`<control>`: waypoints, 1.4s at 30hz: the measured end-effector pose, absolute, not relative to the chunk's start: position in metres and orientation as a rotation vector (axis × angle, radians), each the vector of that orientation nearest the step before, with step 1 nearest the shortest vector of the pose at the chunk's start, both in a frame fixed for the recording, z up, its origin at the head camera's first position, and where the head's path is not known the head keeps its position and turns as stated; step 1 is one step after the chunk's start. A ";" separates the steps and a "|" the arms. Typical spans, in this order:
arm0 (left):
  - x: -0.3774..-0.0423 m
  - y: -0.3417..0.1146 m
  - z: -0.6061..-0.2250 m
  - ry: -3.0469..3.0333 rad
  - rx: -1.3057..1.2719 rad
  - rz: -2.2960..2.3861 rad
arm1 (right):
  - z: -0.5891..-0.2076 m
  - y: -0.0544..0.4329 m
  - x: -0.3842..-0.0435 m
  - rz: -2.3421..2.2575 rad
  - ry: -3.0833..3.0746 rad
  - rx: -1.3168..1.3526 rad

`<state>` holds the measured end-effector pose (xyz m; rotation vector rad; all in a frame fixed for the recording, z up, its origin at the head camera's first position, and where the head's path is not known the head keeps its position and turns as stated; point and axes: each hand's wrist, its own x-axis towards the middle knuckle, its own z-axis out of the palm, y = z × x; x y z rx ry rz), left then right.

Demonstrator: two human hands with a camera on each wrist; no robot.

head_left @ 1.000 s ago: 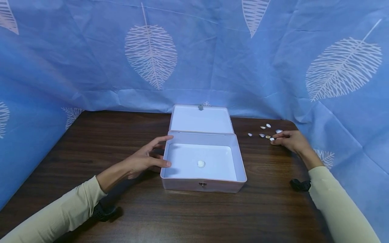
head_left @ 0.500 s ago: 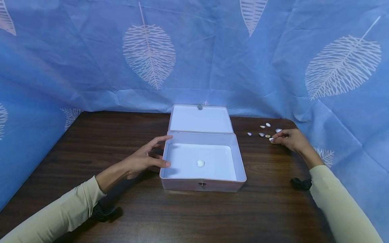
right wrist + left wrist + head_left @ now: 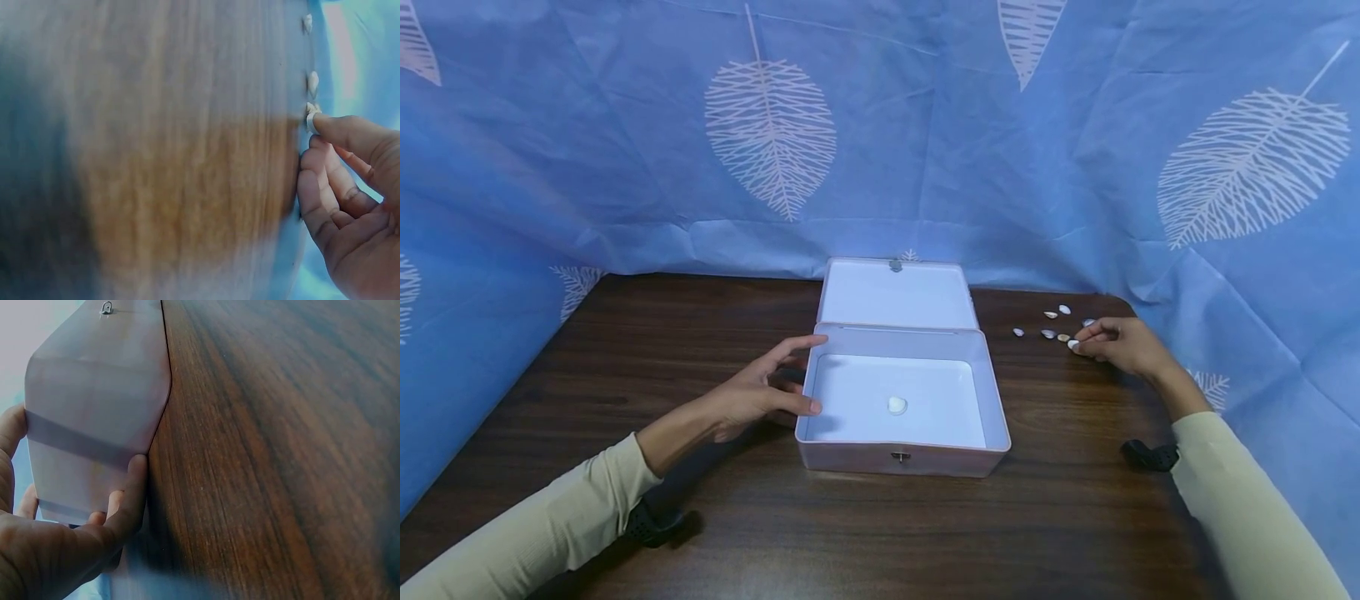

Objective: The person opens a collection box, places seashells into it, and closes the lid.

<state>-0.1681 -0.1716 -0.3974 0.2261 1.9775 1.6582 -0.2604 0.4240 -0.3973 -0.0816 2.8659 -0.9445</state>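
Observation:
A pale metal box (image 3: 898, 460) stands on the table, its lid (image 3: 897, 293) tipped back, with one white seashell (image 3: 897, 406) on its floor. My left hand (image 3: 758, 392) rests against the box's left side, fingers spread, thumb and index finger at the rim. In the left wrist view, fingertips touch the side wall (image 3: 87, 406). To the right of the box, my right hand (image 3: 1123, 344) pinches a small white seashell (image 3: 1073, 344) between thumb and fingertips. Several small seashells (image 3: 1048, 334) lie scattered just beyond it. One purplish shell (image 3: 1087, 322) is partly hidden behind the fingers.
The dark wooden table (image 3: 895, 533) ends in a rounded corner near the right hand. A blue leaf-patterned cloth (image 3: 880, 150) hangs behind and along both sides. Black wrist straps (image 3: 655, 525) show under both cream sleeves (image 3: 1247, 492).
My right wrist has shifted slightly to the right, and the fingers cover more of the purplish shell behind them. The left hand and the box have stayed put.

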 end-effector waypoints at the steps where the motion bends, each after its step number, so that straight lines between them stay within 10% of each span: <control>1: -0.168 -0.172 -0.397 1.977 0.225 1.658 | -0.397 0.424 -0.260 -0.955 2.863 -0.086; 42: -0.167 -0.172 -0.397 1.981 0.256 1.665 | -0.381 0.346 -0.228 -1.212 2.942 -0.339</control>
